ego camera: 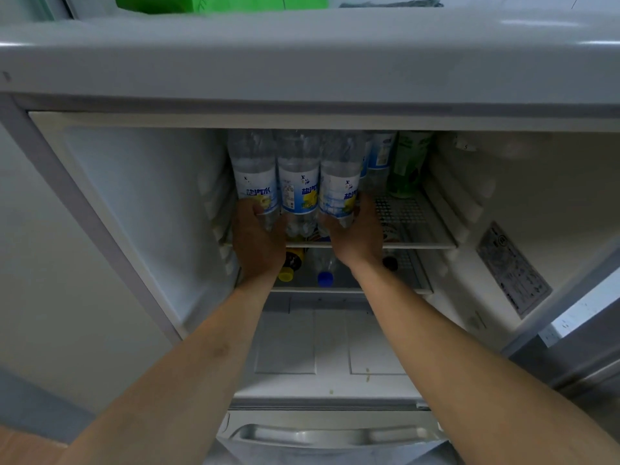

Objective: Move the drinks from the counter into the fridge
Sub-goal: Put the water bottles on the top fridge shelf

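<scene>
Both hands deep in the open fridge, clamped from opposite sides on a row of three clear bottles. Left hand wrapped round the base of the outer bottle on its own side, thumb across the label; right hand curled round the base of the bottle on the far side, fingertips behind it. Middle bottle held only by the squeeze between its neighbours. Bottoms of all three at or just over the front edge of the wire shelf beyond the palms; hard to tell whether fully seated yet.

Likely trouble from here:
- Middle bottle slipping down and out if the squeeze eases before the row sits flat on the shelf; nothing under it but the lower shelf, where a yellow-capped bottle and a blue-capped bottle lie on their sides just below the wrists.
- Smooth, round plastic, so prone to twist or fan apart under uneven pressure.
- Row tipping forward off the shelf lip if released too near the front.
- Pushing further back may knock the blue-labelled bottle and the green carton, both just past the right hand's fingers.
- Tall bottles, with caps hidden under the fridge's top lip; snagging there cannot be ruled out.
</scene>
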`<state>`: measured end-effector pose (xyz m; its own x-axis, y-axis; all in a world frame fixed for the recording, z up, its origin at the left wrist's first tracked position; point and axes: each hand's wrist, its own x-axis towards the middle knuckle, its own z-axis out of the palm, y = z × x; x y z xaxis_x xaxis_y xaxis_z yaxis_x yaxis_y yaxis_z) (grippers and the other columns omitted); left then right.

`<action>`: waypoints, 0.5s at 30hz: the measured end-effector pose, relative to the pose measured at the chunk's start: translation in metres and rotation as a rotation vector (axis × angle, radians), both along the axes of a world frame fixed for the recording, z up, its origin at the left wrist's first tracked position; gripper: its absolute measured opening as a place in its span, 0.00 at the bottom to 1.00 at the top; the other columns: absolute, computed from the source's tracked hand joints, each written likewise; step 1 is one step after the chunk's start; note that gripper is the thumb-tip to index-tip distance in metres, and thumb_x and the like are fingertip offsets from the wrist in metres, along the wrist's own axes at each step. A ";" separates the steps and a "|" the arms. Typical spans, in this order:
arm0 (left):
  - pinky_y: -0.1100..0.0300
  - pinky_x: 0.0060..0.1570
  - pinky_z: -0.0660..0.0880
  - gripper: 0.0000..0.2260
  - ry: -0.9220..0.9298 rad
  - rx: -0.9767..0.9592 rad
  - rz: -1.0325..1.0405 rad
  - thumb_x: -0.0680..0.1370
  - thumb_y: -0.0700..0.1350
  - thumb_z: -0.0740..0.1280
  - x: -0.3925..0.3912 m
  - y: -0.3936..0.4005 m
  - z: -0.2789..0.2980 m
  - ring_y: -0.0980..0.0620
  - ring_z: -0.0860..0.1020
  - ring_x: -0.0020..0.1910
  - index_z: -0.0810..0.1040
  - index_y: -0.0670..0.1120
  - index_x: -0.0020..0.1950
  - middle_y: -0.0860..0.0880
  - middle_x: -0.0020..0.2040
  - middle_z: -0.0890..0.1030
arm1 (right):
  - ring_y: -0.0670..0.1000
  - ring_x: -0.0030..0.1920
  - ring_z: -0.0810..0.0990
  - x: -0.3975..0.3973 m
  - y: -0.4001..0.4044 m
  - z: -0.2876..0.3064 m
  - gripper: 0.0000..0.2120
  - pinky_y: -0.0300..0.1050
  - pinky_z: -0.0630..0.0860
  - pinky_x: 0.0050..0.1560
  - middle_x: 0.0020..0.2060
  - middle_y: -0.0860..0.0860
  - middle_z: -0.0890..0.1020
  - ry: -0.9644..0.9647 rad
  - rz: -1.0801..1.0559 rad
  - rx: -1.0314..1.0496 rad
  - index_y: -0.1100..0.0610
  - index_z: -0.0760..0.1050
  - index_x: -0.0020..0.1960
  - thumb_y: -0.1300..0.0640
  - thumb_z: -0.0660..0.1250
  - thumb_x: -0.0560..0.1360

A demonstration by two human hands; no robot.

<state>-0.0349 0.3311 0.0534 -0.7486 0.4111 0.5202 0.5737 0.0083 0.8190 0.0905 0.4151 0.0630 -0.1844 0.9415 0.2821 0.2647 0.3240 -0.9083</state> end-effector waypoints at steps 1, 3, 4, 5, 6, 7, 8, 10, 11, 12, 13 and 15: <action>0.64 0.40 0.66 0.17 -0.011 0.000 -0.011 0.72 0.40 0.75 -0.001 0.000 0.000 0.50 0.70 0.43 0.66 0.45 0.47 0.47 0.44 0.71 | 0.48 0.61 0.77 -0.002 -0.001 0.000 0.29 0.41 0.72 0.56 0.62 0.49 0.78 -0.002 -0.017 0.003 0.52 0.68 0.68 0.48 0.75 0.72; 0.69 0.38 0.65 0.16 -0.027 -0.023 -0.030 0.72 0.40 0.74 -0.003 -0.001 -0.001 0.50 0.70 0.42 0.66 0.45 0.47 0.47 0.43 0.71 | 0.48 0.61 0.77 -0.005 -0.003 0.000 0.29 0.39 0.70 0.55 0.63 0.49 0.78 -0.003 -0.048 0.009 0.52 0.68 0.68 0.49 0.75 0.72; 0.70 0.37 0.65 0.16 -0.025 -0.038 -0.035 0.73 0.39 0.74 -0.004 -0.001 0.000 0.50 0.70 0.42 0.65 0.45 0.47 0.47 0.43 0.71 | 0.48 0.61 0.77 -0.006 -0.004 0.000 0.29 0.38 0.70 0.55 0.63 0.49 0.78 0.000 -0.056 0.007 0.52 0.68 0.69 0.49 0.75 0.72; 0.70 0.37 0.64 0.15 -0.016 -0.050 -0.045 0.73 0.39 0.73 -0.005 -0.002 0.000 0.50 0.70 0.41 0.66 0.45 0.47 0.47 0.43 0.71 | 0.47 0.61 0.77 -0.006 -0.005 0.000 0.29 0.38 0.69 0.54 0.63 0.49 0.78 0.006 -0.058 0.002 0.52 0.68 0.69 0.49 0.75 0.72; 0.68 0.39 0.66 0.13 -0.014 -0.054 -0.060 0.74 0.37 0.72 -0.005 -0.003 -0.001 0.48 0.71 0.42 0.66 0.44 0.48 0.46 0.43 0.71 | 0.46 0.60 0.77 -0.005 -0.005 0.000 0.29 0.38 0.70 0.54 0.63 0.48 0.78 0.011 -0.055 -0.002 0.51 0.68 0.69 0.48 0.75 0.72; 0.62 0.41 0.69 0.11 -0.026 -0.045 -0.066 0.75 0.37 0.71 -0.006 -0.005 -0.001 0.47 0.73 0.43 0.68 0.43 0.49 0.45 0.44 0.73 | 0.45 0.60 0.77 -0.004 -0.005 0.000 0.29 0.38 0.70 0.53 0.63 0.47 0.78 0.012 -0.051 -0.004 0.50 0.69 0.69 0.48 0.75 0.72; 0.58 0.44 0.72 0.11 -0.050 -0.025 -0.055 0.75 0.37 0.70 -0.006 -0.007 -0.003 0.46 0.75 0.47 0.70 0.42 0.52 0.45 0.48 0.74 | 0.43 0.59 0.76 -0.002 -0.005 0.000 0.29 0.37 0.70 0.53 0.63 0.47 0.78 0.009 -0.046 -0.003 0.50 0.69 0.69 0.47 0.75 0.71; 0.54 0.55 0.74 0.18 -0.101 0.027 -0.006 0.74 0.36 0.71 -0.006 -0.011 -0.005 0.45 0.75 0.57 0.71 0.40 0.61 0.43 0.58 0.74 | 0.41 0.57 0.75 0.000 -0.006 0.000 0.29 0.37 0.71 0.51 0.63 0.46 0.79 0.001 -0.032 -0.007 0.49 0.70 0.68 0.46 0.76 0.71; 0.52 0.60 0.74 0.22 -0.120 0.048 0.001 0.73 0.36 0.72 -0.006 -0.012 -0.005 0.45 0.74 0.61 0.71 0.41 0.65 0.42 0.62 0.72 | 0.41 0.57 0.75 0.000 -0.006 -0.001 0.29 0.36 0.70 0.50 0.63 0.46 0.79 -0.005 -0.027 -0.010 0.49 0.70 0.68 0.46 0.76 0.71; 0.49 0.63 0.73 0.24 -0.129 0.056 -0.005 0.72 0.36 0.72 -0.006 -0.012 -0.005 0.45 0.72 0.63 0.70 0.41 0.67 0.42 0.64 0.71 | 0.41 0.56 0.75 0.000 -0.006 -0.001 0.29 0.34 0.70 0.48 0.63 0.47 0.79 -0.013 -0.028 -0.011 0.50 0.70 0.68 0.46 0.76 0.71; 0.46 0.65 0.72 0.26 -0.132 0.052 -0.017 0.72 0.36 0.72 -0.007 -0.012 -0.006 0.45 0.72 0.65 0.69 0.42 0.68 0.42 0.65 0.70 | 0.42 0.56 0.75 0.000 -0.007 -0.001 0.28 0.33 0.69 0.46 0.62 0.47 0.79 -0.023 -0.033 -0.013 0.50 0.70 0.68 0.47 0.76 0.71; 0.43 0.64 0.72 0.27 -0.142 0.048 -0.062 0.73 0.35 0.72 -0.010 -0.013 -0.010 0.44 0.72 0.65 0.69 0.43 0.70 0.43 0.66 0.69 | 0.44 0.56 0.77 0.001 -0.008 -0.002 0.27 0.34 0.70 0.47 0.61 0.48 0.79 -0.038 -0.050 -0.018 0.51 0.70 0.67 0.48 0.75 0.72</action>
<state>-0.0447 0.3177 0.0429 -0.7903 0.4357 0.4308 0.4500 -0.0644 0.8907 0.0911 0.4071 0.0606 -0.1475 0.9546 0.2587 0.3140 0.2933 -0.9030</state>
